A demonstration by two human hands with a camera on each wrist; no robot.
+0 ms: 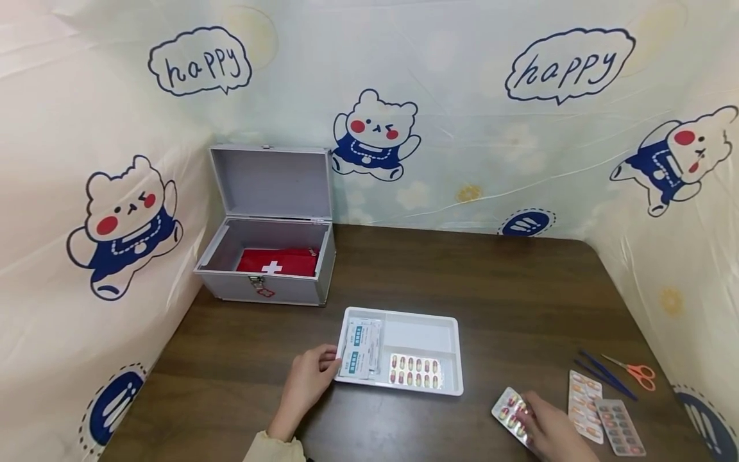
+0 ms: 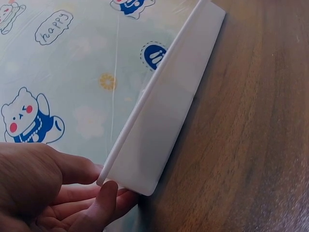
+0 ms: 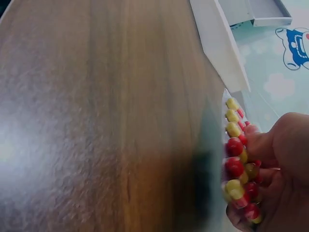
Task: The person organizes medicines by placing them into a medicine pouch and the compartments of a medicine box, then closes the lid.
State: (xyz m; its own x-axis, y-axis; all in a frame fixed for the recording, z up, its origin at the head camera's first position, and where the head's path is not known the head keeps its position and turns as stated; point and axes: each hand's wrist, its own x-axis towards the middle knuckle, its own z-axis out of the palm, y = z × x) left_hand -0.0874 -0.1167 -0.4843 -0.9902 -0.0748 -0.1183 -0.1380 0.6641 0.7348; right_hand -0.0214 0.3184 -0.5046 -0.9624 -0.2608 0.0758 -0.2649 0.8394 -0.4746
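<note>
A white divided tray (image 1: 401, 389) lies on the table, its left compartment holding paper packets (image 1: 358, 350) with blue-green print. In its lower right compartment is a blister pack of capsules (image 1: 414, 372). My left hand (image 1: 310, 378) grips the tray at its near left corner; in the left wrist view the thumb is at the rim and the fingers curl round the end wall. My right hand (image 1: 551, 428) holds a second blister pack (image 1: 508, 410) of red and yellow capsules, tilted above the table to the right of the tray. The right wrist view shows this held capsule pack (image 3: 235, 166) pinched along one side.
At the back left an aluminium case (image 1: 288, 290) stands with its lid up and a red pouch (image 1: 277, 262) inside. Far right lie two more blister packs, one orange (image 1: 585, 405) and one grey (image 1: 620, 427), blue tweezers (image 1: 609, 375) and orange-handled scissors (image 1: 639, 375).
</note>
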